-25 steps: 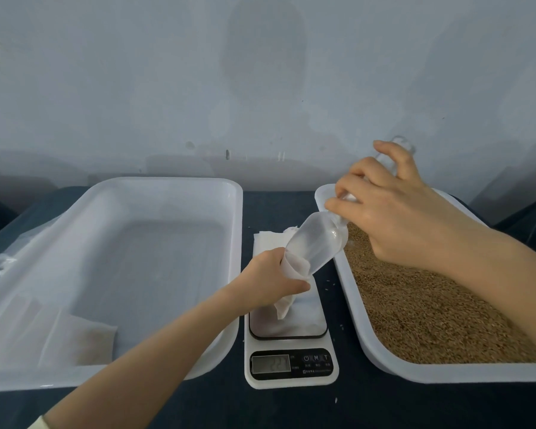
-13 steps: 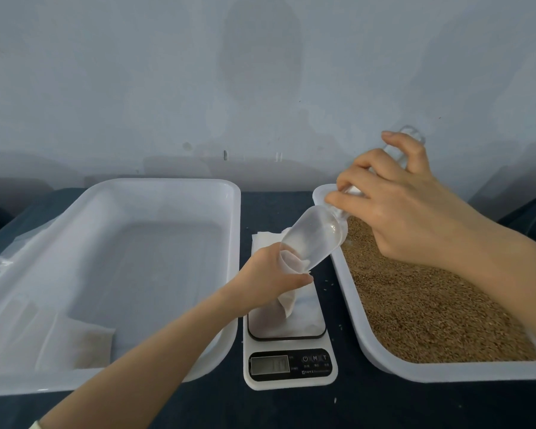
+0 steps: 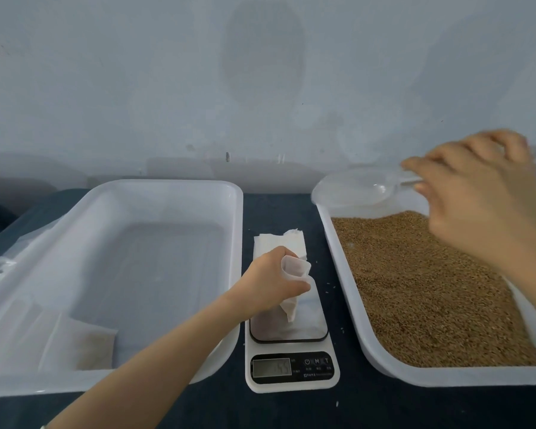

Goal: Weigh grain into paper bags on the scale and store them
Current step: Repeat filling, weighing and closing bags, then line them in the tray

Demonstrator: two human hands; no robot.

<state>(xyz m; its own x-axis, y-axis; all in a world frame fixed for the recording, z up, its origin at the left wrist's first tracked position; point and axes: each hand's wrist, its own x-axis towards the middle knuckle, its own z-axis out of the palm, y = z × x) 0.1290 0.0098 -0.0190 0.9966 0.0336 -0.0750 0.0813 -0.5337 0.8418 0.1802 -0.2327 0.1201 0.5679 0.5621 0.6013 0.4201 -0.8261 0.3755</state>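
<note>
light: soft, even, dimmish | shadows: faint on wall | blur: right hand (image 3: 477,196) smeared | edges: wide-angle bowing

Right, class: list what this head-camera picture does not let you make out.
Scale display, head view: digits too small and faint to read.
Paper bag: its contents are hidden by the left hand and its own paper.
Right hand: its exact grip on the scoop is motion-blurred.
Grain tray: near right corner cut off by the frame edge.

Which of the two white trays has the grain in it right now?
The tray on the right of the scale: brown grain covers its floor. The left tray holds just flat paper bags in its near corner.
</note>
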